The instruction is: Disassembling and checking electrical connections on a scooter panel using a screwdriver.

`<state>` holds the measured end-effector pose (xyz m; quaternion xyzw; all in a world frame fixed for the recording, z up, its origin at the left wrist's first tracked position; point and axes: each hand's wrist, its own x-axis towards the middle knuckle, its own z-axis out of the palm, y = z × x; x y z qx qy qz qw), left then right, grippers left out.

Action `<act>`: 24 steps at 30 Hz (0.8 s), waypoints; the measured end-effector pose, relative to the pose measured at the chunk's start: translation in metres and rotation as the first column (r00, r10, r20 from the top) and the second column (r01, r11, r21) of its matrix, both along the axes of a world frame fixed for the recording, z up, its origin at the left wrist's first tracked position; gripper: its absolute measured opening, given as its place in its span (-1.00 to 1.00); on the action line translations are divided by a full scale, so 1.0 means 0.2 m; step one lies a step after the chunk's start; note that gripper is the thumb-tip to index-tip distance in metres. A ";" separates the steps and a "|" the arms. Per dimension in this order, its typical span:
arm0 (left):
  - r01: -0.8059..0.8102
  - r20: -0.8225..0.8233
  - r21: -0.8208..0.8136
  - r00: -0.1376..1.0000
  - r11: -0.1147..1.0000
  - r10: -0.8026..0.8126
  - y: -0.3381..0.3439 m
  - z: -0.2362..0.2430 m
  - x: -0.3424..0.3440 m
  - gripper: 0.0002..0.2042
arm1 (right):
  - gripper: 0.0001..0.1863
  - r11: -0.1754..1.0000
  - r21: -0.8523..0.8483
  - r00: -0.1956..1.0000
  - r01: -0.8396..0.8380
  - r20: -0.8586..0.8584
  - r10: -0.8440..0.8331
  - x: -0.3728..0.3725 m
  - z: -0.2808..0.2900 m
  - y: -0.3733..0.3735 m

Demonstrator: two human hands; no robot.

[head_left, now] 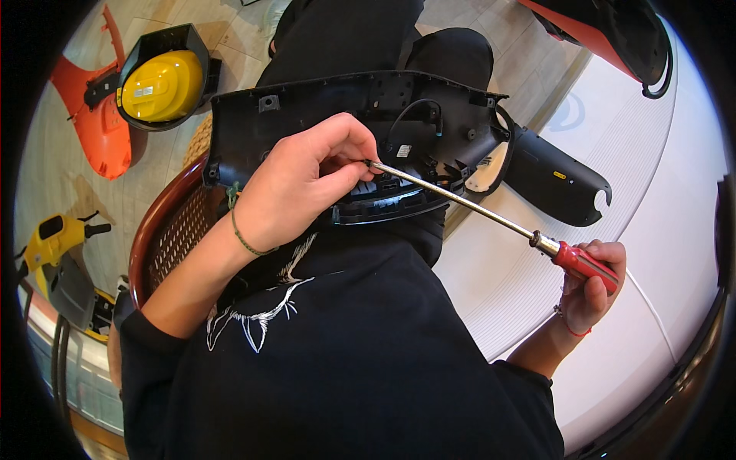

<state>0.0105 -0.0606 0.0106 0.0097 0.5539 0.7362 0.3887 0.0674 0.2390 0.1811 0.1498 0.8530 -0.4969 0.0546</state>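
One screwdriver | axis diagonal | points up-left | apparently touching left fingers

Looks like a workshop of sorts, judging by a red-handled screwdriver in use, a loose orange body panel and a yellow handlebar unit. Furnished rather like a home, with wood-look flooring, a woven chair and a white worktop.

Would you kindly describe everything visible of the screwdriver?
The screwdriver has a long, silvery shaft, apparently metal, a shiny collar and a red, plastic-looking handle. The right hand holds the handle; the shaft slants up and leftward in the picture, over the black panel. Its tip lies at the left hand, its shape too small to tell.
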 end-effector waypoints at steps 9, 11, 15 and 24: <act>0.111 -0.438 -0.338 0.861 0.935 -0.260 -0.03 0.01 -0.02 -0.86 | -0.52 0.991 0.093 0.995 -0.094 0.031 0.091 -0.03 0.04 -0.01; 0.124 -0.483 -0.348 0.825 0.929 -0.292 -0.03 -0.01 -0.03 -0.84 | -0.53 0.983 0.108 0.989 -0.145 0.055 0.140 -0.04 0.07 -0.02; 0.108 -0.590 -0.402 0.728 0.909 -0.348 -0.05 -0.02 -0.05 -0.82 | -0.58 0.977 0.114 0.983 -0.179 -0.015 0.182 -0.06 0.06 -0.07; 0.189 -0.624 -0.400 0.660 0.897 -0.418 -0.05 -0.07 -0.03 -0.81 | -0.59 0.945 0.221 0.966 -0.240 -0.038 0.254 -0.16 0.05 -0.20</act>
